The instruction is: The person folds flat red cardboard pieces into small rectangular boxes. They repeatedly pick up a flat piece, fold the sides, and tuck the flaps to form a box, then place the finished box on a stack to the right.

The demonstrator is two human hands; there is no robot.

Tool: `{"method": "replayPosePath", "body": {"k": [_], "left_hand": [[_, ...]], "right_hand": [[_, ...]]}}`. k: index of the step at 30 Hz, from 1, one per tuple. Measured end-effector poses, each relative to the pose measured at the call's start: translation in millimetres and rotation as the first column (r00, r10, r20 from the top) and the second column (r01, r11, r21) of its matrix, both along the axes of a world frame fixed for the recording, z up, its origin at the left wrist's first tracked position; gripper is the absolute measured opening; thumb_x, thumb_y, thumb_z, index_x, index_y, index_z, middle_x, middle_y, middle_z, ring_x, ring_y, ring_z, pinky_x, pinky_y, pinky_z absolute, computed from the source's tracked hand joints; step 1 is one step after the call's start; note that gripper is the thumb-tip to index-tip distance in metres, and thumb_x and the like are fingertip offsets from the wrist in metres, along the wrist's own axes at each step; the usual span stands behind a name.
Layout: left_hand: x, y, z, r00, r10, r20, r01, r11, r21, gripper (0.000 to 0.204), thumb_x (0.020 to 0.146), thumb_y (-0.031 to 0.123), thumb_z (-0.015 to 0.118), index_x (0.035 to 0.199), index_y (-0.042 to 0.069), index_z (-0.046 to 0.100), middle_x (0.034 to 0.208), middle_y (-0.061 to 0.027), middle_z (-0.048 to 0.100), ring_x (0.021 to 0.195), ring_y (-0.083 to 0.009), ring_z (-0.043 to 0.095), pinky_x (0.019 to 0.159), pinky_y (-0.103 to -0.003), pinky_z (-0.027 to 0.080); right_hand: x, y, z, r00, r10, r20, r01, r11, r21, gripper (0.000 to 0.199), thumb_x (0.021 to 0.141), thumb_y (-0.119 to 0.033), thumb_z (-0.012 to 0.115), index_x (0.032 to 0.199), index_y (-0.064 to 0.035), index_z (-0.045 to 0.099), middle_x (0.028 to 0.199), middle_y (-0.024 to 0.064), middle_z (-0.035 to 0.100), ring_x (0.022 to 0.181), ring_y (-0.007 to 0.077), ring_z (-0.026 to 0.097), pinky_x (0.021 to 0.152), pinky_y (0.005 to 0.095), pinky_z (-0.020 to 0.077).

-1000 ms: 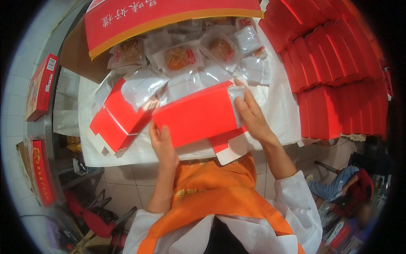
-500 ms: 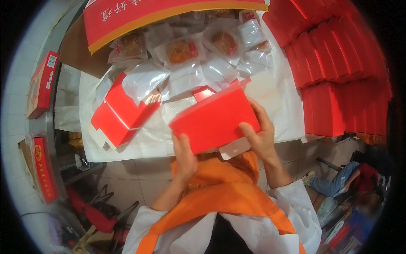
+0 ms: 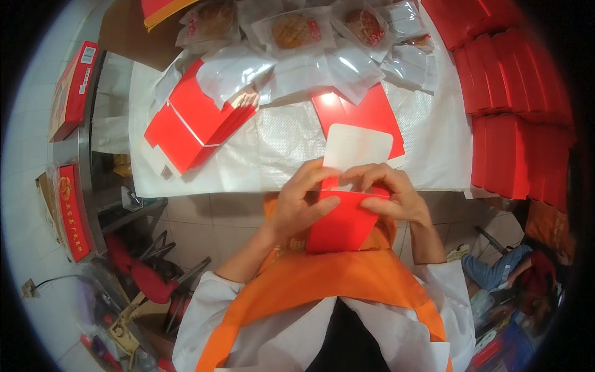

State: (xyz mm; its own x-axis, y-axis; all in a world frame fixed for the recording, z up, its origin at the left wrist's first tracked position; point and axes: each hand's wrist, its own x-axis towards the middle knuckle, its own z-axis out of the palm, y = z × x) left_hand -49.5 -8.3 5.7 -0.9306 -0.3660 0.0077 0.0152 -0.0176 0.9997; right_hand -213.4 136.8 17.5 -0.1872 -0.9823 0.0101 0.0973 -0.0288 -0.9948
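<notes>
Close to my body, a red cardboard box (image 3: 341, 230) stands between my hands with its end facing up. Its white-lined flap (image 3: 358, 146) is raised on the far side. My left hand (image 3: 299, 203) grips the left side, thumb along the front rim. Curled over the opening on the right, my right hand (image 3: 398, 191) has its fingertips at the inner edge and its thumb on the front. Beyond the flap, a flat red carton (image 3: 364, 113) lies on the white-covered table. A pile of folded red cartons (image 3: 189, 121) lies further left.
Wrapped round pastries (image 3: 296, 32) and clear-white packets (image 3: 296, 77) line the table's far side. Rows of red boxes (image 3: 503, 152) stand along the right. A brown carton (image 3: 137, 34) sits at the far left. Another person's legs in jeans (image 3: 496, 268) show at lower right.
The red box has turned from lying lengthwise to end-up and come nearer my body, its white flap now raised. Both hands have shifted to its upper end. The view has moved too.
</notes>
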Motion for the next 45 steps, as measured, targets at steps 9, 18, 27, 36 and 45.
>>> {"method": "replayPosePath", "body": {"k": [9, 18, 27, 36, 45], "left_hand": [[-3, 7, -16, 0.888, 0.436, -0.148, -0.355, 0.853, 0.383, 0.024, 0.073, -0.003, 0.061, 0.095, 0.001, 0.051, 0.103, -0.0096, 0.05, 0.09, -0.0143, 0.049, 0.081, -0.027, 0.04], [-4, -2, -7, 0.963, 0.231, -0.135, -0.241, 0.969, -0.058, 0.025, 0.074, -0.003, 0.063, 0.096, -0.001, 0.053, 0.1, -0.008, 0.049, 0.09, -0.0151, 0.051, 0.079, -0.025, 0.042], [-6, -6, -2, 0.971, 0.236, -0.029, -0.238, 0.97, -0.053, 0.013, 0.076, -0.006, 0.054, 0.089, -0.002, 0.057, 0.093, -0.01, 0.056, 0.086, -0.0158, 0.053, 0.077, -0.026, 0.042], [3, -6, -16, 0.96, 0.176, -0.216, -0.235, 0.929, -0.286, 0.014, 0.073, -0.002, 0.062, 0.086, 0.003, 0.062, 0.094, -0.0075, 0.06, 0.086, -0.0206, 0.057, 0.075, -0.029, 0.046], [-19, 4, -1, 0.991, 0.051, -0.124, -0.083, 0.959, -0.27, 0.016, 0.071, -0.006, 0.059, 0.086, 0.001, 0.059, 0.102, -0.0137, 0.06, 0.103, -0.03, 0.054, 0.092, -0.039, 0.04]], "right_hand": [[51, -20, -22, 0.612, -0.728, -0.308, 0.636, 0.685, -0.354, 0.008, 0.074, 0.0, 0.06, 0.075, -0.0043, 0.053, 0.124, 0.0217, 0.042, 0.112, 0.029, 0.046, 0.096, 0.0415, 0.0344], [51, -19, -18, 0.841, -0.529, 0.112, 0.537, 0.842, -0.052, 0.029, 0.077, 0.004, 0.057, 0.102, -0.0007, 0.045, 0.101, 0.0103, 0.052, 0.096, 0.0176, 0.05, 0.089, 0.0306, 0.0382], [37, -22, -8, 0.884, -0.467, 0.016, 0.466, 0.884, 0.02, 0.01, 0.081, 0.004, 0.051, 0.091, 0.0012, 0.052, 0.094, 0.0082, 0.055, 0.09, 0.0143, 0.052, 0.082, 0.0262, 0.0402], [33, -9, -19, 0.91, -0.391, -0.136, 0.384, 0.92, -0.075, 0.006, 0.082, 0.001, 0.052, 0.088, 0.0016, 0.053, 0.095, 0.0099, 0.058, 0.091, 0.0192, 0.054, 0.081, 0.0279, 0.0418], [-1, 16, 24, 0.969, -0.124, -0.213, 0.174, 0.955, 0.239, 0.023, 0.077, -0.011, 0.064, 0.093, -0.0039, 0.049, 0.11, 0.0071, 0.051, 0.096, 0.0172, 0.053, 0.075, 0.027, 0.0447]]}}
